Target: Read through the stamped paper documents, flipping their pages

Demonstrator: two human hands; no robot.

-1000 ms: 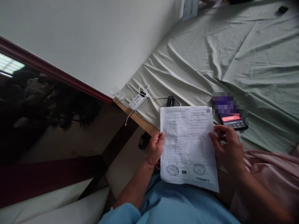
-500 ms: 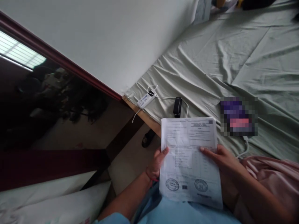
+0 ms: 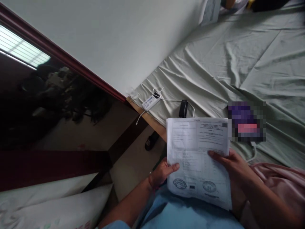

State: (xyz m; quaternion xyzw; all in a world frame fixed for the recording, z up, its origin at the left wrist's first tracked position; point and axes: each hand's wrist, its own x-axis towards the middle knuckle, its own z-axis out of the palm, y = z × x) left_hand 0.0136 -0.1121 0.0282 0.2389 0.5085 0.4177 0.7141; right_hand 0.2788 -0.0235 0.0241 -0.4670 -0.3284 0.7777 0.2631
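The printed paper (image 3: 199,163) is held between both hands, its lower edge over a blue garment (image 3: 181,213). The left hand (image 3: 162,173) is clamped on its left edge, fairly low: the thumb lies across the front face just above the left round stamp, and the other fingers are behind the paper, out of sight. The right hand (image 3: 238,167) grips the right edge slightly higher, its thumb flat on the print near mid-height and pointing inward, its remaining fingers behind and mostly hidden. Just beyond the paper's top edge a black object (image 3: 183,108) rests on pale green cloth (image 3: 207,76). A phone (image 3: 246,122), its screen pixelated, lies to the right of the paper, near the right hand, with a white cable (image 3: 254,152) at its near end.
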